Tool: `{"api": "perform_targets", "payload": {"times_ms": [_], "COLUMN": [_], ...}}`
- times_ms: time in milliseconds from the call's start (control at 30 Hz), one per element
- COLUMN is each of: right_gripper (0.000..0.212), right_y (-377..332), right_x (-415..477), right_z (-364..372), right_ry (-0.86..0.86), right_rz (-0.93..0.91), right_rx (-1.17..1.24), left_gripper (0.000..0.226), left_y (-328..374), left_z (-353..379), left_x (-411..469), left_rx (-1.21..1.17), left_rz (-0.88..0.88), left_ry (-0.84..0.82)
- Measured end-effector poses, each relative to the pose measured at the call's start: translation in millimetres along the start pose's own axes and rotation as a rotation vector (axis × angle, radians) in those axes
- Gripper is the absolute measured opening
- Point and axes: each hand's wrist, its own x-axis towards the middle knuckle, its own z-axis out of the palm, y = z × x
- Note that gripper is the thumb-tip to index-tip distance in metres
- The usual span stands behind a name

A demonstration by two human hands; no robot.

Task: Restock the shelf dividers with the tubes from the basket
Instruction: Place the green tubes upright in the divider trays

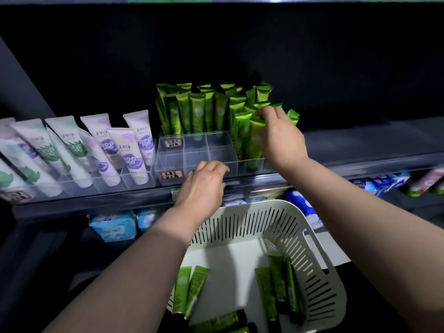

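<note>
We logged the right hand pinching upright green tubes in the divider; left hand loosely curled, empty; more lay in the basket; judged light, soft, slick; take mid-body.

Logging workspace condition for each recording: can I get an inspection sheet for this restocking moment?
Surface: shelf carrying clear dividers; several front compartments are empty.
Job's things: green tubes upright in the back and right compartments; loose green tubes lying in the white basket.
Clutter: white tubes leaning in a row on the left.
Hands: right hand grips the tops of the front-right green tubes; left hand at the dividers' front edge, fingers loosely curled, holding nothing.
Cables: nothing seen.
Surroundings: dark back panel; blue packs on the shelf below.
</note>
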Motion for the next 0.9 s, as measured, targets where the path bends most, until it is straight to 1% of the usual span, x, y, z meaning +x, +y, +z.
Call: {"api": "perform_targets", "payload": {"times_ms": [67,167,200,267,333,367,433,533,600,633,700,800,900], "right_gripper": [0.04,0.036,0.034,0.032,0.028,0.027,0.027,0.034,0.034,0.032,0.031,0.032,0.033], "right_y": [-0.7,-1.1,-1.7,-2.8,-0.8,2.2,11.2,24.7,24.8,23.2,19.4,18.4,22.2], "right_x": [-7.7,-22.3,-30.5,-51.9,-77.8,-90.9,-115.2,-145.7,-159.0,-163.7,-171.7,-177.7,-179.5], "right_z": [-5.6,-6.9,-4.3,4.7,19.1,27.3,44.7,73.5,89.8,98.0,114.2,133.2,146.3], "right_ry": [0.092,0.219,0.226,0.18,0.073,-0.003,-0.201,-0.501,-0.654,-0.714,-0.811,-0.909,-0.972], "right_rz": [-0.076,-0.137,-0.147,-0.193,-0.252,-0.266,-0.24,-0.185,-0.187,-0.201,-0.231,-0.264,-0.259], "right_rx": [-0.077,-0.079,-0.068,-0.058,-0.062,-0.061,-0.05,-0.052,-0.048,-0.043,-0.025,-0.011,-0.003], "left_gripper": [0.038,0.035,0.033,0.029,0.027,0.026,0.025,0.017,0.022,0.025,0.027,0.026,0.03], "left_y": [1.0,2.1,2.4,1.9,-1.4,-4.7,-10.2,-18.3,-25.8,-29.3,-34.7,-36.9,-30.6], "left_z": [-0.5,-1.1,-0.2,3.4,11.3,17.7,30.4,54.0,75.7,86.8,107.9,136.6,157.6], "left_x": [-2.5,-7.5,-10.2,-15.5,-21.8,-25.9,-36.6,-57.3,-72.3,-80.1,-96.4,-110.9,-110.6], "left_rx": [0.0,-0.011,-0.01,0.001,0.044,0.09,0.201,0.329,0.351,0.342,0.299,0.187,0.13], "left_rz": [0.013,0.029,0.035,0.049,0.041,0.023,-0.053,-0.157,-0.212,-0.252,-0.343,-0.516,-0.633], "left_ry": [0.007,0.039,0.041,0.026,-0.054,-0.127,-0.335,-0.669,-0.849,-0.908,-0.95,-0.934,-0.908]}}
